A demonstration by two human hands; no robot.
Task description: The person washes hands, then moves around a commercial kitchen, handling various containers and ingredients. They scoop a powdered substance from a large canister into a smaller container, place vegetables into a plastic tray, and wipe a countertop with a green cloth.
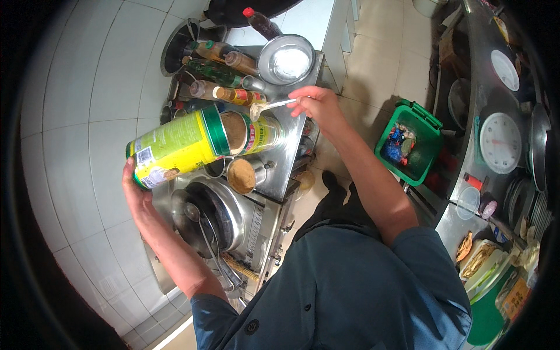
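My left hand (139,192) grips the bottom end of a large yellow and green canister (177,146), which is tilted with its green-rimmed end towards the right. Just past that rim, a clear plastic jar (267,133) with a printed label stands on the steel counter, brown powder (235,132) showing at its mouth. I cannot tell whether canister and jar touch. Between the fingers of my right hand (319,107) is the handle of a metal spoon (280,103), its bowl coated with pale powder, above the jar. Below the canister sits a steel cup (243,176) of brown powder.
Sauce bottles (214,72) and a steel bowl (286,60) crowd the far counter. A wok (205,218) with a ladle (192,212) lies on the stove nearer me. On my right are a green waste bin (409,142), a dial scale (501,142) and a steel worktable (459,192).
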